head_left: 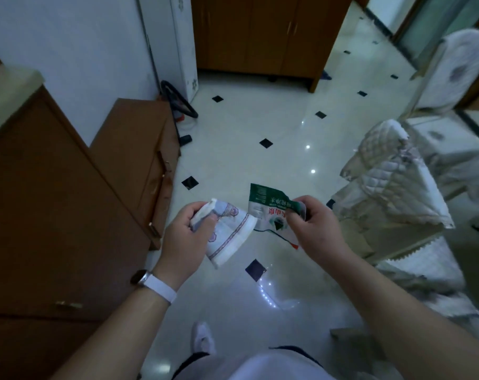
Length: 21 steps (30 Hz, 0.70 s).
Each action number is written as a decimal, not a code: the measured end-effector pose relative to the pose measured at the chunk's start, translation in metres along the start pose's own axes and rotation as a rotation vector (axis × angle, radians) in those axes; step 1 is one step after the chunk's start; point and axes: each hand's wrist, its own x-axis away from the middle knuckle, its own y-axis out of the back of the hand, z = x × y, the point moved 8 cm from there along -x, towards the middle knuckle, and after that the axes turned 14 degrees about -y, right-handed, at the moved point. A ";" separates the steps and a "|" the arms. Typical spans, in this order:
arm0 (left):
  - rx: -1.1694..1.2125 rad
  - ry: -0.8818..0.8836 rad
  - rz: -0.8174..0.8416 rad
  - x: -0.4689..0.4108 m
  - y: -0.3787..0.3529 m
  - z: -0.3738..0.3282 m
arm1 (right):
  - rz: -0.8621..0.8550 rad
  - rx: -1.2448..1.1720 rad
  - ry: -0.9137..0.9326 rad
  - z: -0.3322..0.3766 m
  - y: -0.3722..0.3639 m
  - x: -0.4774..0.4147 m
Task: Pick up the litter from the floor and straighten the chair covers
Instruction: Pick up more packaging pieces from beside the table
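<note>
Glossy white floor (pixel 260 119) with black diamonds under me. Left grip (pixel 186 237) is curled round a pale patterned wrapper (pixel 230 237), right grip (pixel 317 229) pinches a green-and-white packet (pixel 265 207) just beside it, both off the tiles. Rumpled quilted chair cover (pixel 391 187) at 3 o'clock.

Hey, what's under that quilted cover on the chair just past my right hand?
The quilted cover hangs askew over a pale chair; part of its frame and seat show below the cloth. The chair's back is covered, so nothing more can be told there.
</note>
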 end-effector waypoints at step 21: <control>-0.081 -0.059 0.234 -0.321 -0.090 0.037 | -0.060 -0.253 -0.186 0.077 -0.023 -0.270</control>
